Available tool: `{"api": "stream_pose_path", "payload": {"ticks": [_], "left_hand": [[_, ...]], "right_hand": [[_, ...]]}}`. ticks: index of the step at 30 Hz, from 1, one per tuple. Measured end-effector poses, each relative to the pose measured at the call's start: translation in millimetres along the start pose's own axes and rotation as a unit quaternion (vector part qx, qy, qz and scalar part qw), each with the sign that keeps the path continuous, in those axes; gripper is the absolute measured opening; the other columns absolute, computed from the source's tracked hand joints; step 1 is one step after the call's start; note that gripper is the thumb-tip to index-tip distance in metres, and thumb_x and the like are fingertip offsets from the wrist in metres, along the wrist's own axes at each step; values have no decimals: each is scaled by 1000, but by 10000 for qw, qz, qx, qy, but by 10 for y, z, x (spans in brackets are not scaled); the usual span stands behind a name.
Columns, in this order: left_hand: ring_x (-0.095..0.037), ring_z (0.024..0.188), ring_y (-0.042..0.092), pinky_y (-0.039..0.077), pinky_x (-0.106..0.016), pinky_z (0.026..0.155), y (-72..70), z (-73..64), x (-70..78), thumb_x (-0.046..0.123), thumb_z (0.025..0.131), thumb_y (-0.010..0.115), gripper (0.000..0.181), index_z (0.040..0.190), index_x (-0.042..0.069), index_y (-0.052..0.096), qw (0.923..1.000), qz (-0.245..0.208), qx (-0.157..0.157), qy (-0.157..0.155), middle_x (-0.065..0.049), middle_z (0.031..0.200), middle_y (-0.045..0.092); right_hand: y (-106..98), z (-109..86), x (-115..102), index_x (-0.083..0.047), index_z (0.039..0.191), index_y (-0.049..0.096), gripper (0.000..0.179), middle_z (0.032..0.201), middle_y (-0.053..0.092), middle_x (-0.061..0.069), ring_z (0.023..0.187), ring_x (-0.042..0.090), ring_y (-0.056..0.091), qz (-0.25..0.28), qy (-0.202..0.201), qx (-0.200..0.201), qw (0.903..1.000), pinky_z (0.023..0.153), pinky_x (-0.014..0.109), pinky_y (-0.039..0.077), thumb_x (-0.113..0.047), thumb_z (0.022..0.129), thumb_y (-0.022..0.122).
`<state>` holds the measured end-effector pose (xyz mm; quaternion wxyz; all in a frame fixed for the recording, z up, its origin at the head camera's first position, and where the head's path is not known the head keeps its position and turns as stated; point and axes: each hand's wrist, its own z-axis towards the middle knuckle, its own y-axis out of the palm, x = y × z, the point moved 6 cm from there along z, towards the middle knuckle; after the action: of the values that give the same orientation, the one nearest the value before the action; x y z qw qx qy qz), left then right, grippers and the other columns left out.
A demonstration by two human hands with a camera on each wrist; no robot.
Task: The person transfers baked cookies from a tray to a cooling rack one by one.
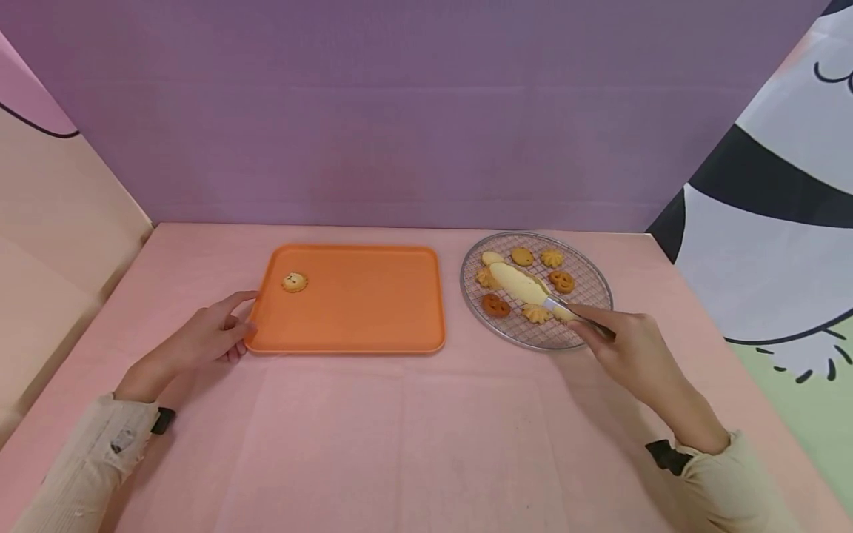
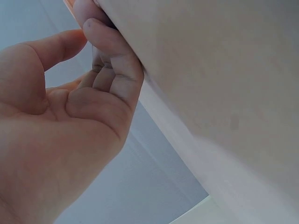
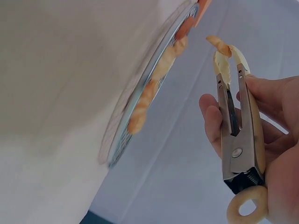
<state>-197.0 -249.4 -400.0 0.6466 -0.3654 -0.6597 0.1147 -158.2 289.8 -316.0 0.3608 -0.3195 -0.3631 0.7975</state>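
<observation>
On the right, my right hand point(image 1: 629, 352) grips a pair of metal tongs point(image 3: 240, 154) with cream-coloured tips point(image 1: 520, 284). These tips reach over a round wire rack point(image 1: 466, 296) of cookies. In the right wrist view, a golden-brown cookie point(image 3: 217, 45) sits at the tips, raised off the rack. My left hand point(image 1: 206, 333) holds the left edge of an orange rectangular tray point(image 1: 360, 300), thumb and fingers at its rim. Near the tray's upper left lies one small round cookie point(image 1: 294, 282) with a pale top.
Several cookies lie on the rack, among them a darker pretzel-shaped one point(image 1: 496, 305), another pretzel shape point(image 1: 562, 281) and a ridged one point(image 1: 552, 257). A pink cloth point(image 1: 400, 444) covers the table. Behind it rises a purple backdrop point(image 1: 400, 133), with printed panels at both sides.
</observation>
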Motion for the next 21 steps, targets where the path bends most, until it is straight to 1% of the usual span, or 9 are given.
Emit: {"api": "stream_pose_path", "payload": {"ticks": [3,6,9,13,15,18,21], "left_hand": [[-20,60,59,56,-28,56,2,-2,9,7,100,58,61,152,-1,26,10000,25,1,-27,-8,72,61],[-20,59,59,56,-29,55,2,-2,18,8,100,58,62,152,-1,26,10000,76,2,-56,-7,72,61],[-20,59,58,56,-28,55,4,2,18,8,100,58,62,152,-1,26,9999,116,12,-67,-7,72,60],[-20,59,58,56,-28,55,12,7,12,7,100,58,62,152,-1,26,9999,95,10,-61,-8,72,60],[-20,60,58,56,-28,55,16,9,7,7,100,58,62,152,-1,26,10000,71,6,-67,-8,72,60],[-20,60,58,56,-28,55,20,12,3,7,100,58,62,152,-1,25,10000,60,3,-72,-8,72,60],[-20,60,58,56,-28,55,21,10,2,7,100,57,62,152,-1,25,10000,56,17,-46,-8,72,60]], "right_hand": [[-57,-58,86,0,106,76,26,90,75,14,63,7,58,-143,65,89,9998,57,9,42,-1,80,80],[-114,-115,183,0,104,77,25,88,75,14,62,8,55,-284,151,175,9993,57,9,41,-1,79,81],[-180,-173,293,0,104,77,27,85,75,13,61,8,52,-446,245,279,9983,55,10,38,-1,77,82],[-268,-258,446,-1,104,77,28,84,74,14,55,6,44,-527,351,367,9973,48,13,31,0,76,83],[-310,-300,523,-1,103,78,27,83,74,14,55,4,43,-562,379,440,9967,48,14,31,0,76,83],[-366,-368,617,0,103,77,27,75,72,11,52,4,39,-649,475,476,9956,46,15,28,0,77,82],[-408,-432,693,0,104,77,26,66,67,7,50,5,35,-726,581,461,9946,45,17,25,-1,78,81]]}}
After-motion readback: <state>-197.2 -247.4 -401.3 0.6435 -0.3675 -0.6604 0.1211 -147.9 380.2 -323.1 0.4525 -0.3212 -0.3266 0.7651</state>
